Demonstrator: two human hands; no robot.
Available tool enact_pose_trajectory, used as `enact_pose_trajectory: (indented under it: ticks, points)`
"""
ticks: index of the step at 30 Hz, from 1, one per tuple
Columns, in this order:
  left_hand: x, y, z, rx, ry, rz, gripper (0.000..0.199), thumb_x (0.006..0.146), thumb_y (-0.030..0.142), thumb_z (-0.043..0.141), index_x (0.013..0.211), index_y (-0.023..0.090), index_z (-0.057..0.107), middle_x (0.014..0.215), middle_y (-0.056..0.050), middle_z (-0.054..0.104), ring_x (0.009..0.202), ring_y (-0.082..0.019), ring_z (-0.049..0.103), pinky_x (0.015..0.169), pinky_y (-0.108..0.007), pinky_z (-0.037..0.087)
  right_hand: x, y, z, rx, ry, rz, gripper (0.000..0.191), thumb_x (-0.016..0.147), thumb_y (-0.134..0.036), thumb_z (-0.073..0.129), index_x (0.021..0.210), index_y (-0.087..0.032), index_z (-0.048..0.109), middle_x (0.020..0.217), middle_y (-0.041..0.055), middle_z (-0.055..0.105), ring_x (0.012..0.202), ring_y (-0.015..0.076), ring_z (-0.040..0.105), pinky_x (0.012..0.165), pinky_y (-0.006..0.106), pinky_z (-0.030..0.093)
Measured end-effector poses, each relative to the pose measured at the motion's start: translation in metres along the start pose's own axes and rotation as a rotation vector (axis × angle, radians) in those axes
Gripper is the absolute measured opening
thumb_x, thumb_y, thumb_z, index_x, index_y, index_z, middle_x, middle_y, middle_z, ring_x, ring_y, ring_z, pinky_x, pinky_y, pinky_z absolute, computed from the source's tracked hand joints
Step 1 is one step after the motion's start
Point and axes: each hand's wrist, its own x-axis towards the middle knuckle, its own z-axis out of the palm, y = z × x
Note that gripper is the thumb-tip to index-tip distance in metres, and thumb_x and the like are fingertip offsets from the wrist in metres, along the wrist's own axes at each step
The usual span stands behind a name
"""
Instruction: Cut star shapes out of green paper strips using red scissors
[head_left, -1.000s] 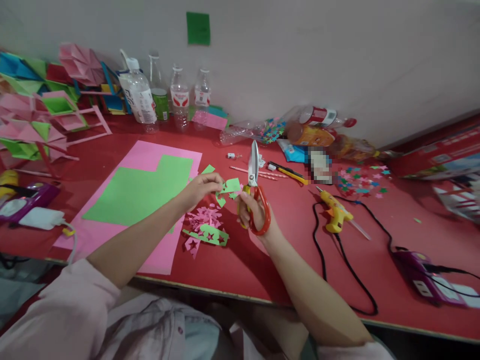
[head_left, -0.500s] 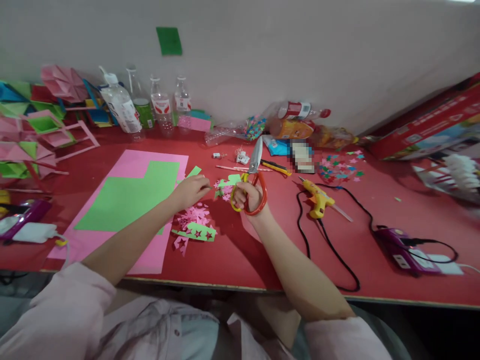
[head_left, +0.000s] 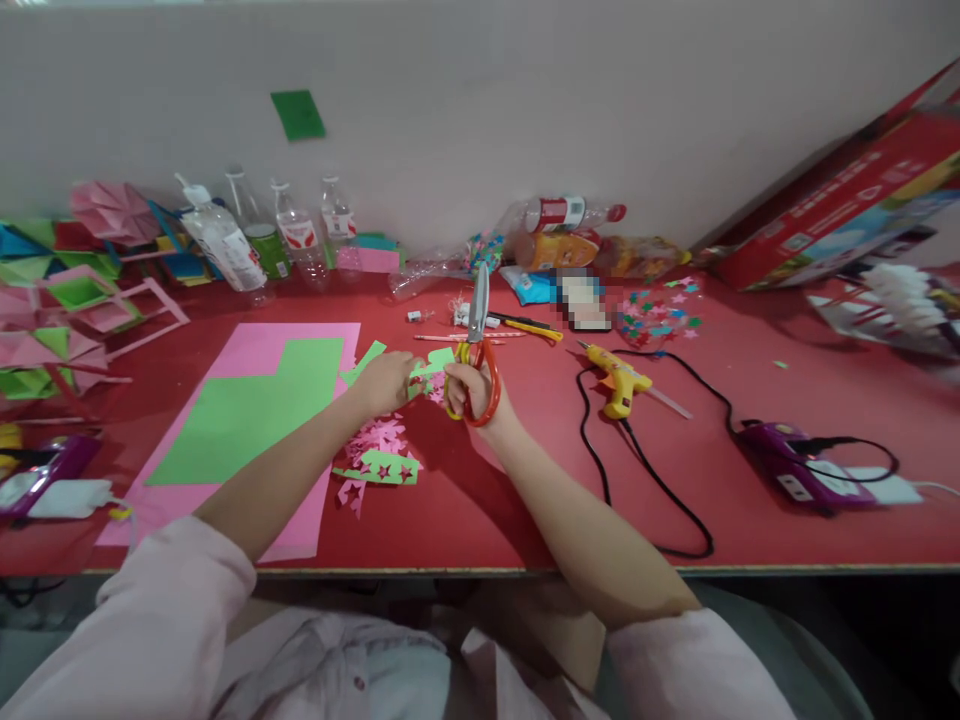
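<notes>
My right hand [head_left: 478,392] is closed on scissors [head_left: 478,310] with red and yellow handles, the blades pointing up and away from me. To its left, my left hand [head_left: 388,382] hangs over the scraps with its fingers bent; whether they pinch the green paper scrap [head_left: 436,362] beside them is too small to tell. Pink paper scraps [head_left: 379,434] and a green strip with star-shaped holes [head_left: 390,468] lie just below my left hand. Green paper [head_left: 255,410] rests on a larger pink sheet [head_left: 300,520] at the left.
A yellow glue gun [head_left: 619,383] with a black cord lies on the red table [head_left: 525,520]. Behind are a yellow cutter [head_left: 534,329], a blurred-out item, clear bottles [head_left: 300,236] and a bag of stars [head_left: 660,312]. Paper constructions [head_left: 82,290] stand left, a red box [head_left: 847,190] right.
The view has shifted slightly. My left hand has moved toward the green scrap near the scissors, and the scissors now point more upright in my right hand.
</notes>
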Motion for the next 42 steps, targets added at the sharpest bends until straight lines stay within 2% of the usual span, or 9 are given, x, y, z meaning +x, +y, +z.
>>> enact_pose_trajectory:
  ticks: [4, 8, 10, 19, 24, 28, 31, 37, 42]
  points:
    - [-0.009, 0.0, -0.009, -0.36, 0.109, -0.107, 0.021, 0.076, 0.04, 0.054, 0.072, 0.02, 0.058, 0.071, -0.004, 0.057, 0.073, -0.019, 0.053, 0.074, -0.033, 0.041, -0.001, 0.004, 0.003, 0.032, -0.01, 0.003, 0.041, 0.072, -0.031, 0.059, 0.04, -0.021, 0.035, 0.032, -0.0077, 0.032, 0.028, 0.0062, 0.034, 0.043, 0.024, 0.041]
    - [-0.025, 0.011, -0.014, -0.92, 0.035, -0.252, 0.042, 0.081, 0.056, 0.043, 0.084, 0.018, 0.06, 0.08, -0.004, 0.063, 0.076, -0.017, 0.058, 0.074, -0.032, 0.045, -0.004, 0.01, 0.009, -0.004, 0.006, 0.013, 0.034, 0.072, -0.031, 0.062, 0.048, -0.021, 0.039, 0.032, -0.0094, 0.034, 0.027, 0.0069, 0.035, 0.042, 0.025, 0.042]
    - [-0.031, 0.018, -0.015, -0.863, 0.051, -0.262, 0.031, 0.066, 0.042, 0.069, 0.083, 0.018, 0.058, 0.075, 0.0, 0.062, 0.071, -0.014, 0.057, 0.07, -0.027, 0.044, -0.007, 0.011, 0.012, -0.045, 0.011, 0.008, 0.031, 0.072, -0.03, 0.062, 0.052, -0.021, 0.04, 0.033, -0.0097, 0.035, 0.027, 0.0072, 0.036, 0.042, 0.025, 0.043]
    - [-0.033, 0.017, -0.019, -0.82, -0.04, -0.249, 0.008, 0.068, 0.024, 0.058, 0.066, 0.019, 0.052, 0.044, 0.008, 0.042, 0.042, -0.007, 0.036, 0.048, -0.023, 0.029, -0.006, 0.01, 0.011, -0.093, -0.063, -0.019, 0.024, 0.073, -0.03, 0.061, 0.059, -0.021, 0.044, 0.034, -0.0105, 0.038, 0.029, 0.0071, 0.039, 0.044, 0.023, 0.044]
    - [-0.032, 0.012, -0.017, -0.834, -0.005, -0.18, 0.011, 0.067, 0.026, 0.062, 0.069, 0.018, 0.055, 0.06, 0.004, 0.053, 0.058, -0.009, 0.048, 0.059, -0.024, 0.039, -0.005, 0.012, 0.01, -0.096, -0.042, -0.005, 0.017, 0.071, -0.028, 0.062, 0.065, -0.02, 0.049, 0.035, -0.0119, 0.039, 0.027, 0.0069, 0.038, 0.043, 0.023, 0.045]
    - [-0.03, 0.008, -0.013, -0.886, 0.209, -0.182, 0.03, 0.067, 0.03, 0.066, 0.094, 0.02, 0.057, 0.1, -0.002, 0.06, 0.093, -0.013, 0.055, 0.078, -0.024, 0.043, -0.006, 0.011, 0.013, -0.02, 0.011, -0.043, 0.021, 0.073, -0.029, 0.06, 0.06, -0.021, 0.045, 0.035, -0.0107, 0.038, 0.028, 0.0064, 0.035, 0.04, 0.023, 0.041]
    - [-0.028, 0.005, -0.012, -0.872, 0.293, -0.293, 0.025, 0.073, 0.039, 0.06, 0.088, 0.018, 0.059, 0.09, -0.002, 0.061, 0.082, -0.012, 0.056, 0.073, -0.025, 0.043, -0.006, 0.009, 0.016, 0.053, 0.094, -0.093, 0.022, 0.074, -0.032, 0.058, 0.06, -0.021, 0.044, 0.038, -0.0079, 0.045, 0.029, 0.0063, 0.035, 0.037, 0.022, 0.037]
    - [-0.031, 0.013, -0.014, -0.804, -0.19, -0.243, 0.04, 0.075, 0.051, 0.056, 0.064, 0.014, 0.064, 0.06, -0.003, 0.06, 0.057, -0.013, 0.053, 0.063, -0.028, 0.042, -0.012, 0.01, 0.023, 0.093, 0.153, -0.095, 0.022, 0.073, -0.036, 0.059, 0.066, -0.02, 0.046, 0.049, -0.004, 0.059, 0.03, 0.0058, 0.037, 0.036, 0.022, 0.036]
    - [-0.034, 0.018, -0.012, -0.786, 0.08, -0.164, 0.021, 0.071, 0.035, 0.064, 0.064, 0.016, 0.061, 0.061, 0.001, 0.06, 0.062, -0.011, 0.055, 0.067, -0.027, 0.044, -0.017, 0.017, 0.025, -0.058, 0.112, -0.057, 0.021, 0.075, -0.035, 0.059, 0.068, -0.02, 0.045, 0.042, -0.0067, 0.051, 0.029, 0.006, 0.038, 0.032, 0.019, 0.028]
